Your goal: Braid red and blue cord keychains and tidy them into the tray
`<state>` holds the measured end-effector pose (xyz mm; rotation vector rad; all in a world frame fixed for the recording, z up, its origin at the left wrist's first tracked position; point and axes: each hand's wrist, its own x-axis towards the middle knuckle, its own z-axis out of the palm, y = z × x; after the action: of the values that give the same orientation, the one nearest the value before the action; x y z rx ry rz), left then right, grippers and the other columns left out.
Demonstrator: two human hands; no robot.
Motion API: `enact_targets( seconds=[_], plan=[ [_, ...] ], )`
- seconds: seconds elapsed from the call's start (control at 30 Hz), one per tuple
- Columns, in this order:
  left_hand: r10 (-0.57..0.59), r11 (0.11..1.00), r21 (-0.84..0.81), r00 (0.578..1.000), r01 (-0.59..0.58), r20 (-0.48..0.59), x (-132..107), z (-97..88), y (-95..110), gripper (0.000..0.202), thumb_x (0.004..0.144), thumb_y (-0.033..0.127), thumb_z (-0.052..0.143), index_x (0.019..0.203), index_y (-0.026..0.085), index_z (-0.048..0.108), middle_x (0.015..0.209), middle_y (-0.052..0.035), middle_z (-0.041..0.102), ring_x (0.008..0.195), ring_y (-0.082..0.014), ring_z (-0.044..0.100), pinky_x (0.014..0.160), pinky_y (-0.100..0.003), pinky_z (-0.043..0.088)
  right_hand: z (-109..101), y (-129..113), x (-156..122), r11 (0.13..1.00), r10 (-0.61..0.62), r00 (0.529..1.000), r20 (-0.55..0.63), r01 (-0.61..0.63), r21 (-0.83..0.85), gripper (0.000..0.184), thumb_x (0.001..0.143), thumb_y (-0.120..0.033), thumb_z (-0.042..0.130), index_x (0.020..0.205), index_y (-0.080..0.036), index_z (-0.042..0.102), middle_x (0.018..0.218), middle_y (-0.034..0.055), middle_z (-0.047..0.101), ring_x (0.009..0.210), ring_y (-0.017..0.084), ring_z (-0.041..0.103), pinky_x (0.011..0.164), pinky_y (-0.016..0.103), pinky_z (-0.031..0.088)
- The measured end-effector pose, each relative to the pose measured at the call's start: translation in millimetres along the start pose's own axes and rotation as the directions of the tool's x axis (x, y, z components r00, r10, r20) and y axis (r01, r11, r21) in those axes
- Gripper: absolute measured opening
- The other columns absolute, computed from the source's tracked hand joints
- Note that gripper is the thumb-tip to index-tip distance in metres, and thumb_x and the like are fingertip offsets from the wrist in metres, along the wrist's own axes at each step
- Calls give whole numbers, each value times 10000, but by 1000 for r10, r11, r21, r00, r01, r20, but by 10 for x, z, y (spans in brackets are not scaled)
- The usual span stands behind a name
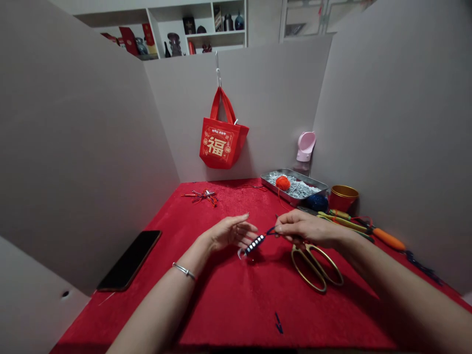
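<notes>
Pale grey panels [273, 108] box in the work area on three sides, with a white shelf unit [165, 22] at the upper left of the frame. A red fabric bag [221, 142] hangs against the back panel, top centre. The table wears a soft-looking red cloth [221, 305]. A flat, glossy black phone [130, 260] lies at the left; at the right stand a shallow metal tray [291, 198] of shiny silvery pieces with a round, fuzzy orange-red yarn ball [282, 183], and a red cup [343, 200] with a gold rim.

In the centre is a narrow dark blue braid [255, 244] set with a row of pale, shiny beads, a translucent loop at its lower end. The right hand [304, 227] pinches the blue cord [271, 230] at its upper end between thumb and fingers; gold-handled scissors [319, 290] sit just below that hand, contact unclear. The left hand [232, 231] is loosely spread beside the braid, thumb apart from the fingers; whether its fingertips touch the braid cannot be told.
</notes>
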<state>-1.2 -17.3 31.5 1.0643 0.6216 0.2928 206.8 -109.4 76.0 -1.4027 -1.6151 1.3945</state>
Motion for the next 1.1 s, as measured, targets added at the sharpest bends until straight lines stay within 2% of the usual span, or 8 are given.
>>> enact_targets(
  seconds=[0.07,0.2,0.43,0.53,0.67,0.73,0.87,1.1],
  plan=[
    [-10,993,114,996,0,91,-32,59,-3,448,772,499,508,892,93,652,858,-152,677,711,-206,651,712,-331,473,-9,-141,7,993,-7,994,110,20,-117,235,711,-338,579,557,-169,523,451,-52,446,372,56,375,363,191,259],
    [238,954,146,955,-264,175,-82,376,-15,311,787,411,538,848,137,673,901,-116,677,886,-188,619,878,-319,400,-6,-367,54,965,35,962,272,39,-261,220,709,-282,552,520,-170,537,439,-46,447,375,59,361,372,199,271],
    [194,963,143,954,-230,229,-160,447,-96,243,785,313,561,870,108,659,727,-82,651,689,-135,611,712,-245,437,-129,-495,64,911,79,979,189,6,-412,195,702,-262,570,526,-180,592,399,-38,452,349,73,370,353,207,266],
    [229,968,68,960,-242,162,-141,434,-143,201,770,291,578,825,103,626,669,-64,629,583,-123,603,598,-226,435,-172,-450,26,883,-147,989,-5,129,-451,102,641,-282,655,686,-190,665,588,10,606,515,135,517,485,247,377],
    [304,950,-66,953,-304,-17,-102,528,-171,169,744,269,596,800,114,559,661,-69,637,560,-144,620,589,-252,450,-24,-172,-75,870,-412,768,-491,170,-464,181,689,-359,630,793,-212,646,775,41,642,734,197,559,686,312,409],
    [351,924,-128,932,-360,-93,-93,582,-178,179,744,279,598,789,117,538,687,-81,648,598,-154,628,614,-264,459,158,28,-124,935,-289,818,-498,130,-329,212,732,-408,578,715,-200,615,703,39,618,673,187,550,635,310,417],
    [449,869,-137,873,-476,-190,-78,656,-217,218,762,327,589,808,121,535,747,-88,659,603,-128,607,604,-242,452,541,292,-154,975,-27,972,-234,78,209,311,759,-471,520,841,-176,577,757,46,599,588,156,556,470,261,425],
    [516,846,7,814,-533,-266,-82,775,-254,300,778,422,543,806,123,549,787,-94,664,673,-148,601,651,-261,450,864,426,-69,924,-23,971,-240,113,367,354,734,-424,585,935,-141,515,629,0,561,453,94,499,423,209,388]
  ],
)
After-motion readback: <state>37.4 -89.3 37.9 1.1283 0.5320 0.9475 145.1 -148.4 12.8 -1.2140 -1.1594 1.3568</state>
